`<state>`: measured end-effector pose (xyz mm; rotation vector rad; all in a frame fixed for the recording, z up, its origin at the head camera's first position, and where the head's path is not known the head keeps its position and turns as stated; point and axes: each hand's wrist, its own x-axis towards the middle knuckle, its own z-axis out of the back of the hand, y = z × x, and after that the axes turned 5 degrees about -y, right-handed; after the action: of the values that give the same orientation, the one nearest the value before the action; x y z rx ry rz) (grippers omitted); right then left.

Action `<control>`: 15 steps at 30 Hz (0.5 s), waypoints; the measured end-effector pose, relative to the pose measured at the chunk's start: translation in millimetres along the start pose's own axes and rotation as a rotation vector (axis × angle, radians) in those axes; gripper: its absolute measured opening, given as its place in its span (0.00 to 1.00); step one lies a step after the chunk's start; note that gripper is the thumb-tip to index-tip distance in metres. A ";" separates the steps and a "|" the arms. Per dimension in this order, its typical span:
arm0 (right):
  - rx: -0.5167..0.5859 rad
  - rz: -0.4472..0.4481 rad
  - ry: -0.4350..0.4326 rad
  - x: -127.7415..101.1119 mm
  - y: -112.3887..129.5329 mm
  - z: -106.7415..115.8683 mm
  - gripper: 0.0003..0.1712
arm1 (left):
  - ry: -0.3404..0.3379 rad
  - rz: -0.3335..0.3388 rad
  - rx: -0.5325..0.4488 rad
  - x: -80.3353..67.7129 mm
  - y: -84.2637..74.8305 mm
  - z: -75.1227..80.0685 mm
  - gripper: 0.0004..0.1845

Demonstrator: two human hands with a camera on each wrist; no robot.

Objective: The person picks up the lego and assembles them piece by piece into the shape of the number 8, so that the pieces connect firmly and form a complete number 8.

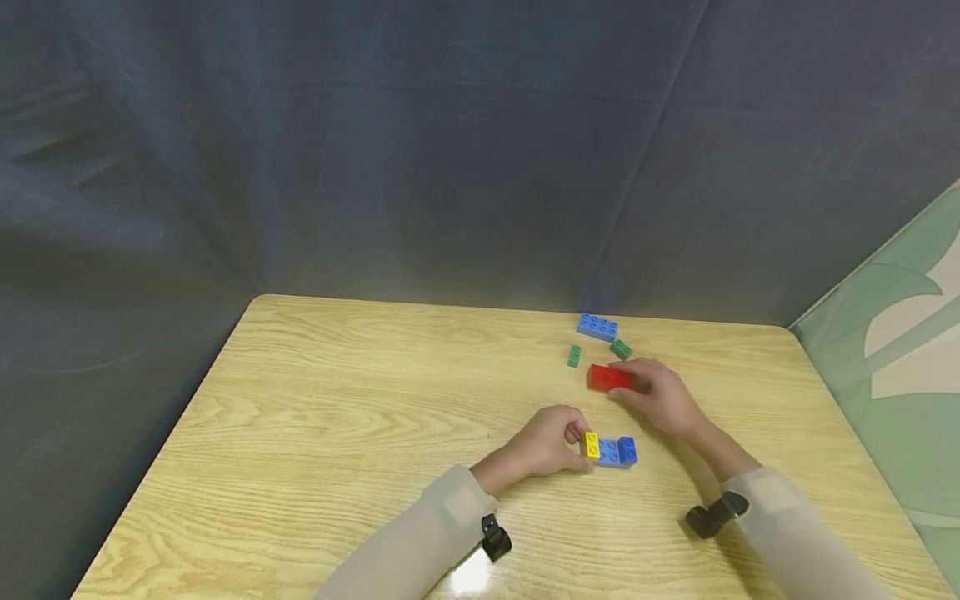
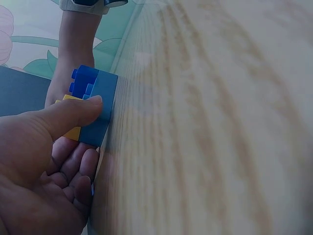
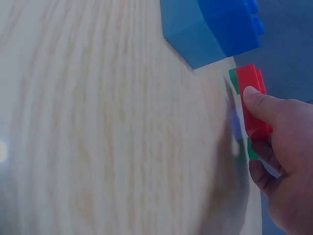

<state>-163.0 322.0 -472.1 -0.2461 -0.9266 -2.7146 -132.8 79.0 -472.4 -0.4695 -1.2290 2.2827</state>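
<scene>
My left hand point(image 1: 551, 443) grips a small block assembly at its left end. In it, a yellow brick point(image 1: 592, 446) and a dark blue brick point(image 1: 627, 451) sit on opposite ends of a light blue brick point(image 1: 609, 452), studs showing between them. The left wrist view shows the thumb lying along the side of the light blue brick point(image 2: 101, 117), low at the tabletop. Farther back and to the right, my right hand point(image 1: 663, 396) pinches a red brick point(image 1: 606, 378) by its right end. In the right wrist view the thumb presses the side of the red brick point(image 3: 250, 115).
Behind the red brick lie two small green bricks, one at left point(image 1: 574, 356) and one at right point(image 1: 621, 348). A blue studded brick point(image 1: 597, 327) is near the back edge of the wooden table point(image 1: 360, 400). A dark curtain point(image 1: 450, 167) hangs behind; leaf-patterned fabric point(image 1: 892, 383) borders the right.
</scene>
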 end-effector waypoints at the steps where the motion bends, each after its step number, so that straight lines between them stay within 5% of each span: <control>1: 0.000 -0.001 0.000 -0.7 0.4 1.3 0.25 | 0.001 0.001 -0.002 0.1 0.0 0.0 0.17; 15: -0.039 0.057 -0.024 -13.6 11.5 19.8 0.25 | -0.009 0.007 0.006 -0.1 0.1 -0.9 0.17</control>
<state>-145.2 328.1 -453.2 -0.3080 -0.8607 -2.6854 -132.2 79.5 -473.0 -0.4627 -1.2264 2.2961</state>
